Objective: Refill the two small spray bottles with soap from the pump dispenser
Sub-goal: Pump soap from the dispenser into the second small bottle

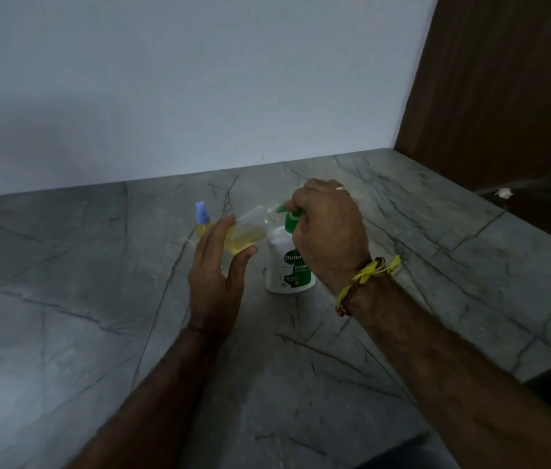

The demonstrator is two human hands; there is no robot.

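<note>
half the pump dispenser (282,265) behind right hand (328,238)

You're working on a grey veined stone countertop (402,238) with a smooth, matt finish. The clear small plastic bottle (250,228) looks glossy, as does the white plastic pump dispenser (284,265). Beside you stands a brown, grained wooden panel (504,79); the pale painted wall (199,79) is matt.

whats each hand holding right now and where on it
The left hand holds the open spray bottle by its lower body, tilted toward the nozzle. The right hand covers the pump head of the soap dispenser.
</note>
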